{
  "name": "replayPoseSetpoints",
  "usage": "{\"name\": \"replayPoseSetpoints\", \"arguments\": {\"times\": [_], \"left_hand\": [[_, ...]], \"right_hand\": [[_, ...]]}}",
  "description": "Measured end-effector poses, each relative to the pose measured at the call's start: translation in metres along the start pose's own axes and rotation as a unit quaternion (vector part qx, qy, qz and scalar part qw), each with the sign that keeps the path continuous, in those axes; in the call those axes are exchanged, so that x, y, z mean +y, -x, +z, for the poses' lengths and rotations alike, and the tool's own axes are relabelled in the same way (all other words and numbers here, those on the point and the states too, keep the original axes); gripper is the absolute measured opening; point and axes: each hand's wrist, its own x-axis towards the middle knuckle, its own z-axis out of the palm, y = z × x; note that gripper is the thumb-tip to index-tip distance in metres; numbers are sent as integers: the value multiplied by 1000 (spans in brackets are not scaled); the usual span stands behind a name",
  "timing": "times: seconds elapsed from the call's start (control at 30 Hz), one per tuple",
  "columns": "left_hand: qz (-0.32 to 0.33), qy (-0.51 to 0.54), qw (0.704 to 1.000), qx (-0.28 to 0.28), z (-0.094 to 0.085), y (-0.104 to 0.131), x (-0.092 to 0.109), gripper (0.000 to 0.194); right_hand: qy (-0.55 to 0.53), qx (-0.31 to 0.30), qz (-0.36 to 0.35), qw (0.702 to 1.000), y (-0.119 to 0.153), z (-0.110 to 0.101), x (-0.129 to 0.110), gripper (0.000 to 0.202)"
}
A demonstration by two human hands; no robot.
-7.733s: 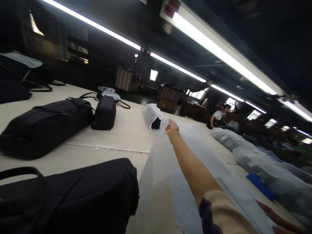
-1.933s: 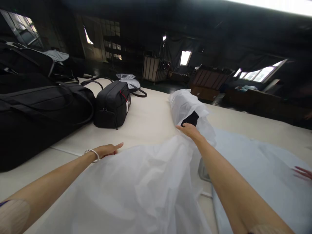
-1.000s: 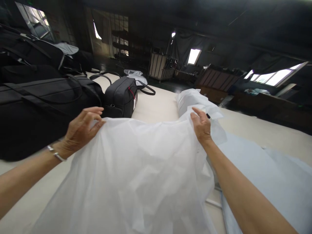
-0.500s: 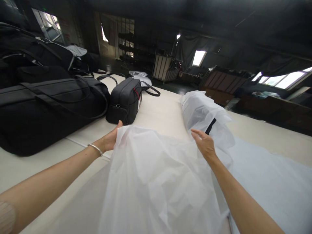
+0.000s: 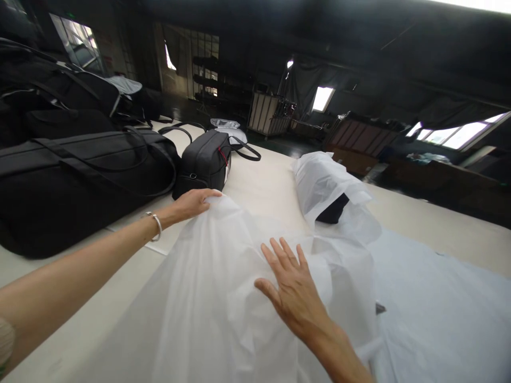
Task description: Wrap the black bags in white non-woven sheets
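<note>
A large sheet of thin, translucent white plastic (image 5: 223, 298) spreads across the table in front of me. My left hand (image 5: 197, 203) pinches its far left edge, close to a small black duffel bag (image 5: 205, 159) with a red zipper pull. Over the middle of the plastic lies my right hand (image 5: 293, 290), palm down with fingers spread, holding nothing. Beyond it on the right, a bundle wrapped in white plastic (image 5: 323, 173) shows something black (image 5: 335, 209) through an opening; most of its contents are hidden.
A long black duffel bag (image 5: 80, 181) fills the left side, with more black bags (image 5: 72, 90) piled behind. Pale bluish sheets (image 5: 447, 314) cover the table at right. Past the cream tabletop (image 5: 263, 170) stands a slatted cart (image 5: 265, 113) on the floor.
My right hand has come back from beside the wrapped bundle, down onto the plastic. My left hand has moved slightly up and right with the plastic's edge. More of the black contents shows.
</note>
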Motion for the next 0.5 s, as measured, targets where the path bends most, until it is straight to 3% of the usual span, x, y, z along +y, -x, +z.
{"name": "replayPoseSetpoints", "arguments": {"times": [0.13, 0.27, 0.37, 0.43, 0.5], "left_hand": [[54, -84, 995, -16, 16, 4, -23, 58], [89, -135, 984, 75, 25, 15, -23, 64], [32, -192, 980, 32, 29, 19, -18, 66], [-24, -236, 971, -4, 33, 21, -15, 67], [-51, -257, 965, 4, 40, 27, -13, 69]], "right_hand": [[48, -31, 42, 997, -18, 60, 16, 64], [53, 4, 54, 997, -11, 89, 22, 68], [44, -4, 63, 997, 1, 95, 20, 66], [34, -60, 102, 992, 5, 104, 22, 66], [25, -116, 155, 981, 2, 118, 28, 66]]}}
